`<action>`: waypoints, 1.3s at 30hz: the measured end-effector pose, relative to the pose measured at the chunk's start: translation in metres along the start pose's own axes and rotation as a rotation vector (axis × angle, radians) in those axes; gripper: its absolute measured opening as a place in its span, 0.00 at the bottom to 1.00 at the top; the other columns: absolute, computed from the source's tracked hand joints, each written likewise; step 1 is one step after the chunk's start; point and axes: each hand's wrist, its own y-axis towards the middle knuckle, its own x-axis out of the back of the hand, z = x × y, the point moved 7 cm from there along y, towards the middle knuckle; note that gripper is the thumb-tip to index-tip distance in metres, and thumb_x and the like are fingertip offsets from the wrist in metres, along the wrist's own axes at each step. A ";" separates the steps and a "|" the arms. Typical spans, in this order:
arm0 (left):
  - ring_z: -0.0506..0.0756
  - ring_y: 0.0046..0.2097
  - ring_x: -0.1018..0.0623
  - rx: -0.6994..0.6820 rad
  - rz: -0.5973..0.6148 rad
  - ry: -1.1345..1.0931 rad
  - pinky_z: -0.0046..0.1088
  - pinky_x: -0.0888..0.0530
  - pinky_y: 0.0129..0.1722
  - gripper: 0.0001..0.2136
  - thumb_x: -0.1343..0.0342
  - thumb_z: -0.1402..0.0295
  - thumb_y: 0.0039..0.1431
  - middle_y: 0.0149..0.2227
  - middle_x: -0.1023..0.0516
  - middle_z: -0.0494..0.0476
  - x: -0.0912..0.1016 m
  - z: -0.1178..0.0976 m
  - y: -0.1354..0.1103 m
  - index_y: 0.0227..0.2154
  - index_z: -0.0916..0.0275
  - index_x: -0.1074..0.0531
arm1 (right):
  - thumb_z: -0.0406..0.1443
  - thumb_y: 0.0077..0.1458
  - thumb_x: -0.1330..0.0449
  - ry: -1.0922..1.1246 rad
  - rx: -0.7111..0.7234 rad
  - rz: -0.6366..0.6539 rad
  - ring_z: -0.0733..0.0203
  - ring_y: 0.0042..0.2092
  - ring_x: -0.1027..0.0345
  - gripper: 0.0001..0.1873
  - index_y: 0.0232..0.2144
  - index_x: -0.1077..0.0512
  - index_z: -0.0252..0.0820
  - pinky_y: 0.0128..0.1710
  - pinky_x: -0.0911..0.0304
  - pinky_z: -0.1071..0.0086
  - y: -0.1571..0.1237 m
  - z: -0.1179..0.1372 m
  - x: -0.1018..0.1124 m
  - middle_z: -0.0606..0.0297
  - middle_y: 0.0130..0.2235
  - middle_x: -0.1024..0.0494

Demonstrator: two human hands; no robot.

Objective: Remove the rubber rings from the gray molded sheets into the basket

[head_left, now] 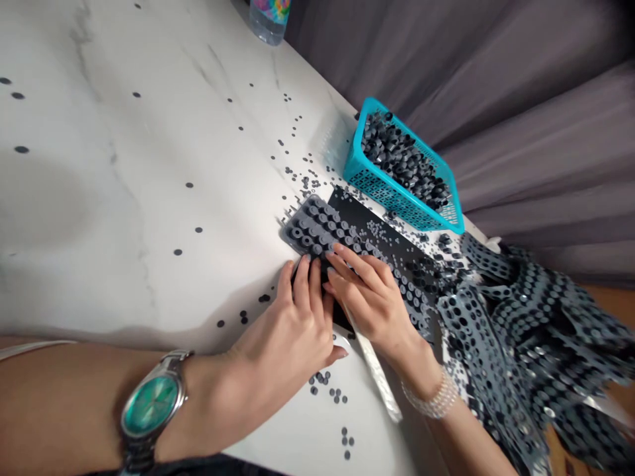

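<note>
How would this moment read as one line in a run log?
left hand: on grey sheet | right hand: on grey sheet | nearby: teal basket of dark rings

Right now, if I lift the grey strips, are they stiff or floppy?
Probably floppy: the strips lie bent and folded over each other. With so many holes, they are likely light for their size, and may snag together.

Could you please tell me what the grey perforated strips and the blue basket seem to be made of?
The perforated grey strips look like matte rubber or soft plastic, since they drape and fold in loose heaps. The turquoise basket looks like glossy moulded plastic, judging by its even lattice walls and uniform bright colour.
</note>
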 end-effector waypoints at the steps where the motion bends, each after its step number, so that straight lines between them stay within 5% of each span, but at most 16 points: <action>1: 0.76 0.57 0.31 0.000 -0.003 0.001 0.53 0.35 0.55 0.36 0.49 0.48 0.58 0.54 0.30 0.84 0.000 0.000 0.000 0.54 0.81 0.31 | 0.27 0.63 0.51 -0.027 0.049 0.018 0.56 0.61 0.38 0.10 0.40 0.30 0.36 0.53 0.38 0.60 0.001 0.003 -0.001 0.47 0.50 0.23; 5: 0.76 0.57 0.31 0.009 -0.005 -0.007 0.54 0.36 0.56 0.36 0.48 0.48 0.58 0.54 0.30 0.85 -0.001 0.000 0.000 0.55 0.81 0.32 | 0.27 0.64 0.53 -0.087 0.099 0.025 0.58 0.60 0.37 0.11 0.40 0.32 0.38 0.52 0.37 0.61 0.007 -0.004 -0.005 0.47 0.51 0.24; 11: 0.76 0.59 0.33 0.028 0.007 -0.016 0.53 0.35 0.55 0.37 0.51 0.46 0.58 0.56 0.33 0.85 -0.001 0.000 0.000 0.58 0.77 0.35 | 0.31 0.62 0.47 -0.016 -0.360 -0.246 0.52 0.58 0.34 0.07 0.42 0.33 0.45 0.49 0.34 0.57 0.003 -0.051 0.010 0.52 0.56 0.28; 19: 0.75 0.58 0.32 0.026 0.009 -0.015 0.52 0.35 0.55 0.38 0.51 0.45 0.58 0.55 0.32 0.84 -0.001 0.001 0.001 0.58 0.77 0.35 | 0.29 0.59 0.42 0.157 -0.268 -0.107 0.50 0.60 0.37 0.11 0.43 0.32 0.46 0.51 0.37 0.54 -0.010 -0.030 0.000 0.57 0.52 0.23; 32: 0.74 0.58 0.32 0.028 0.019 -0.006 0.52 0.35 0.56 0.39 0.50 0.45 0.57 0.55 0.32 0.84 -0.001 0.001 0.001 0.58 0.79 0.36 | 0.28 0.60 0.44 0.069 -0.107 -0.030 0.52 0.60 0.36 0.08 0.41 0.32 0.42 0.50 0.38 0.59 0.000 -0.022 -0.009 0.53 0.49 0.22; 39: 0.75 0.59 0.33 0.038 0.015 -0.028 0.53 0.37 0.56 0.38 0.50 0.45 0.57 0.57 0.33 0.82 -0.002 0.000 0.001 0.59 0.76 0.36 | 0.27 0.60 0.46 -0.045 -0.380 -0.256 0.51 0.58 0.34 0.09 0.41 0.33 0.44 0.49 0.37 0.57 -0.007 -0.044 0.008 0.52 0.52 0.24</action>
